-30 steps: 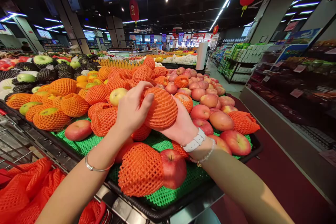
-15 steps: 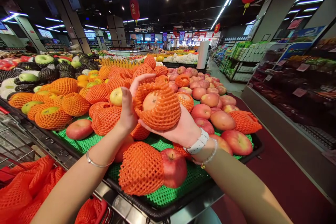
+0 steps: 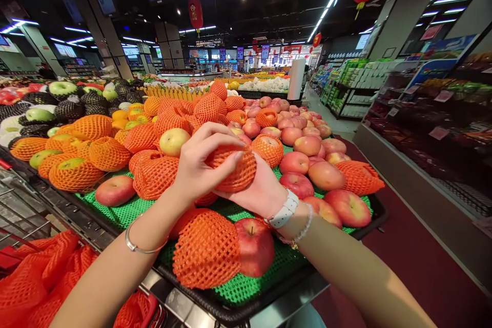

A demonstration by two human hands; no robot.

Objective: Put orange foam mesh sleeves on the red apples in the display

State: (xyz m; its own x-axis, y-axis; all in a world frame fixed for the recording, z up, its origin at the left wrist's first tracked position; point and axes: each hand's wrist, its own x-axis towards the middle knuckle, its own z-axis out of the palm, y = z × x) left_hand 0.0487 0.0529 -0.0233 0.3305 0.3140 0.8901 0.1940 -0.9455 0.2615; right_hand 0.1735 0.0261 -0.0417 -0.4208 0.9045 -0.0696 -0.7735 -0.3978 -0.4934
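Observation:
My left hand [image 3: 203, 159] closes over an orange foam net [image 3: 234, 171], and my right hand [image 3: 257, 187] cups it from below. The net looks squeezed and narrow; whether fruit remains inside is hidden. A yellow-green apple [image 3: 175, 142] lies just beyond my left fingers, on a heap of netted fruit [image 3: 154, 177]. Below my wrists, a red apple [image 3: 254, 247] rests beside a netted fruit [image 3: 206, 249] on a green mesh mat [image 3: 246, 287]. I wear a bangle on my left wrist, and a white band and bead bracelet on my right.
A wire shopping cart [image 3: 26, 205] with a red mesh bag [image 3: 34, 287] stands at lower left, against the display's black tray rim [image 3: 192, 287]. Bare apples [image 3: 311, 164] lie to the right, netted fruit and dark melons to the left. Shelves line the right of a red-floored aisle [image 3: 403, 261].
My left hand has come down over the net, covering the apple that showed through its opening. The net now looks narrower, and my right hand still supports it from below.

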